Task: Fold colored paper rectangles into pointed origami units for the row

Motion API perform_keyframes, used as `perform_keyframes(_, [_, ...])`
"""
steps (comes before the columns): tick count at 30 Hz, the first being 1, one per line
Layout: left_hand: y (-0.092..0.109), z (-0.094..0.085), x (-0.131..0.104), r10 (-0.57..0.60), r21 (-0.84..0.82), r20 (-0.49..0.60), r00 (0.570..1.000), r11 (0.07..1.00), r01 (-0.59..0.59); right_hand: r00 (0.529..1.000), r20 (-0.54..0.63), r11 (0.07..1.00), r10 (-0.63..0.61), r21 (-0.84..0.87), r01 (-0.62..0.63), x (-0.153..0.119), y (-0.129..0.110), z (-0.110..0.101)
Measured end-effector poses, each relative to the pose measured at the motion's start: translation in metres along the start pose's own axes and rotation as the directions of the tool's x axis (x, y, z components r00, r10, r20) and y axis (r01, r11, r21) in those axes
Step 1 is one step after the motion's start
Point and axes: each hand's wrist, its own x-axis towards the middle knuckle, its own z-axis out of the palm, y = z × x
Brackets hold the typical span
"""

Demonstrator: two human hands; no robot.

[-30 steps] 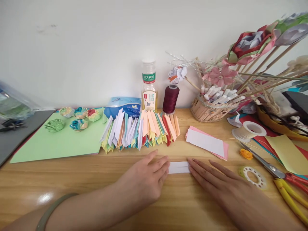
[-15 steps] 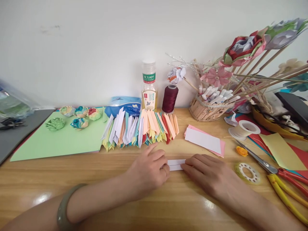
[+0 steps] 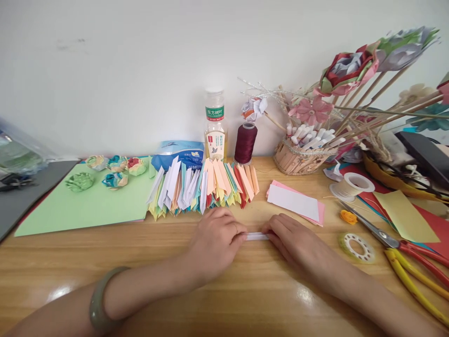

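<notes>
A narrow folded strip of white paper (image 3: pixel 257 236) lies between my two hands near the middle of the table. My left hand (image 3: pixel 219 241) pinches its left end, fingers bent over and thumb in front. At the other end my right hand (image 3: pixel 286 236) grips the strip the same way, its fingertips covering that end. Just beyond the hands stands a long row of folded paper pieces (image 3: pixel 205 187) in white, peach, yellow, teal and red. White and pink paper slips (image 3: pixel 293 202) lie stacked beyond my right hand.
Green paper sheets (image 3: pixel 105 206) at left carry several paper flowers. Behind the row stand a bottle (image 3: pixel 215 126), a tissue pack (image 3: pixel 178 154) and a maroon thread spool (image 3: pixel 245 142). At right are a basket (image 3: pixel 301 157), tape (image 3: pixel 357 248), scissors (image 3: pixel 386 238) and yellow-handled pliers (image 3: pixel 414 281).
The strip now shows narrower. My left hand's raised fingers have come down and closed on its end; my right hand has curled from lying flatter into a pinch. The view has shifted slightly.
</notes>
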Motion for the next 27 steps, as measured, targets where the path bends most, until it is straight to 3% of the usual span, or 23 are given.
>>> perform_keyframes(3, [0.004, -0.002, 0.002, -0.122, -0.007, 0.048, 0.991, 0.992, 0.122, 1.000, -0.013, 0.999, 0.022, -0.024, -0.022, 0.001, 0.000, 0.001])
perform_keyframes(8, [0.005, -0.001, 0.003, -0.156, -0.005, 0.078, 0.985, 0.988, 0.157, 0.999, -0.014, 0.999, 0.043, -0.006, -0.043, 0.004, 0.001, 0.002])
perform_keyframes(17, [0.004, 0.002, -0.001, -0.075, 0.131, 0.150, 0.986, 0.990, 0.055, 0.999, -0.039, 0.994, 0.024, -0.102, -0.028, 0.004, 0.006, 0.005])
perform_keyframes(27, [0.005, 0.004, -0.002, -0.025, 0.107, 0.156, 0.987, 0.994, 0.008, 1.000, -0.031, 0.990, -0.004, -0.138, -0.001, -0.003, 0.010, 0.002])
